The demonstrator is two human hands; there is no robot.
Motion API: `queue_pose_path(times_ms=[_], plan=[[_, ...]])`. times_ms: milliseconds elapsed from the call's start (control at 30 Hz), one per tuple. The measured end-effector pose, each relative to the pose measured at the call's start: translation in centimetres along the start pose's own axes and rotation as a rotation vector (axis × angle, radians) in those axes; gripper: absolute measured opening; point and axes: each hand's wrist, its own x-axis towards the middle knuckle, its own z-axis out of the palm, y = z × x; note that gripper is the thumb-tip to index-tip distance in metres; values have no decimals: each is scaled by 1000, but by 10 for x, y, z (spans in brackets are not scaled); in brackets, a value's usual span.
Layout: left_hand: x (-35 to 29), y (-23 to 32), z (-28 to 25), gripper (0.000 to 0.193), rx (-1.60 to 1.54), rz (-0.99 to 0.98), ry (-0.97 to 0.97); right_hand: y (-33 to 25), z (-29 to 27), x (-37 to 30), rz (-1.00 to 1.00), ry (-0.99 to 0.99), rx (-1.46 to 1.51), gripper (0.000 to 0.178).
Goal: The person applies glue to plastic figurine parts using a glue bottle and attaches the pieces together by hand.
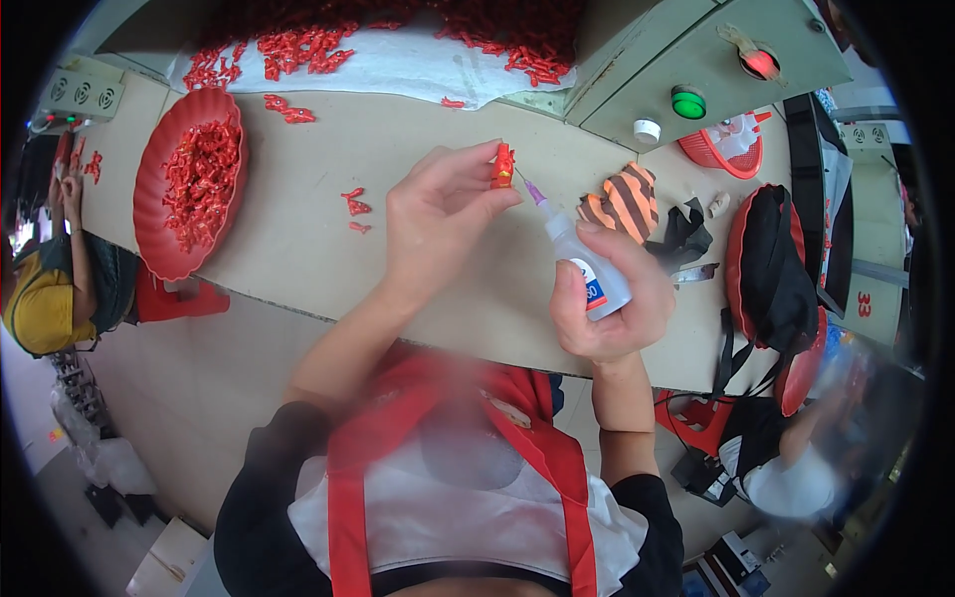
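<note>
Between the thumb and fingers of my left hand [438,214] is a small red figurine [503,166] with a yellow patch, raised over the table. My right hand [622,289] is wrapped round a translucent squeeze bottle [595,274] with a blue and white label. Its thin needle tip on a purple hub [535,191] points up and left, close to the figurine; whether they touch I cannot tell. To the left stands a scalloped red tray [239,189] heaped with small red pieces [199,179]. A few loose red pieces [356,204] lie on the table near my left hand.
White cloth [398,75] at the back carries many red pieces. Right of my hand lie an orange-and-black striped cloth [627,201], black scraps [678,234] and a black bag [774,269]. A red basket [731,149] stands beneath a panel with buttons [688,102]. People sit at both sides.
</note>
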Motion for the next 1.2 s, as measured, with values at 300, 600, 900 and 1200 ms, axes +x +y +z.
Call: queue_pose_path(times_ms=[300,600,900,1200], plan=[[-1,0,0,37,70,5,-15,6,8,-1,-30,46,26,26],[-2,3,2,38,91,-36,-25,6,7,0,-35,46,17,26],[-1,0,2,36,91,-13,-14,5,7,0,-32,26,29,25],[-2,4,3,37,104,-40,-25,8,11,3,-52,93,45,26]])
